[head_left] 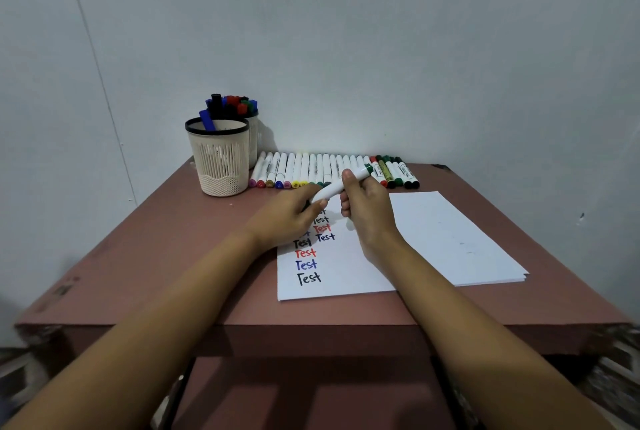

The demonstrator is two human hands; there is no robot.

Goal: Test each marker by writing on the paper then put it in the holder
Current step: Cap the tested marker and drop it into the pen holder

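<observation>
Both my hands hold one white marker (334,188) with a green end above the top of the paper (433,239). My left hand (294,218) grips its lower end, and my right hand (363,201) grips the barrel near the green end. The paper carries several "Test" words in black, red and blue, partly hidden under my left hand. A row of several white markers (304,169) lies along the back of the table. The cream mesh holder (219,155) at the back left holds a blue marker; a second holder (254,133) behind it is full of markers.
The brown table (173,249) stands against a pale wall. The paper lies as a small stack toward the right half. Red, green and black capped markers (396,173) end the row on the right. The table's front edge runs just below the paper.
</observation>
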